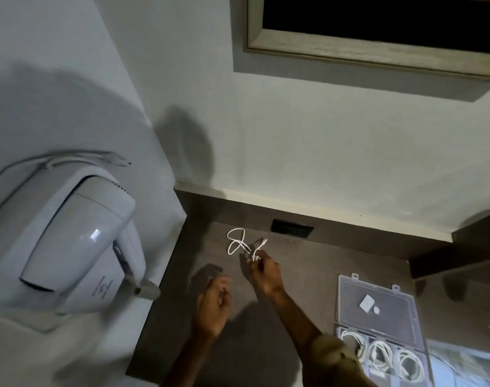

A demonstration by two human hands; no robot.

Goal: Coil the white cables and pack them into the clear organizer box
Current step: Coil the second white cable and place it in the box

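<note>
Dark wood desk (308, 275) under a framed picture, so yeah: one loose white cable (238, 243) is being pinched at its end by the right hand (262, 270). Left hand (213, 305) is held half-curled, empty. Looping it comes next, then the clear organizer box (377, 328), probably.

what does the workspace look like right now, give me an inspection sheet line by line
surface: dark wood-grain desk against a pale wall.
job's things: clear organizer box at right, lid open, three coiled white cables inside.
clutter: small white square and round piece on the open lid.
grippers: right hand pinching the loose white cable; left hand close by, empty as far as visible.
cables: one loose, looped on the desk, not yet coiled.
surroundings: wall-mounted hair dryer at left, framed picture above, dark outlet panel in the desk's back edge.
</note>
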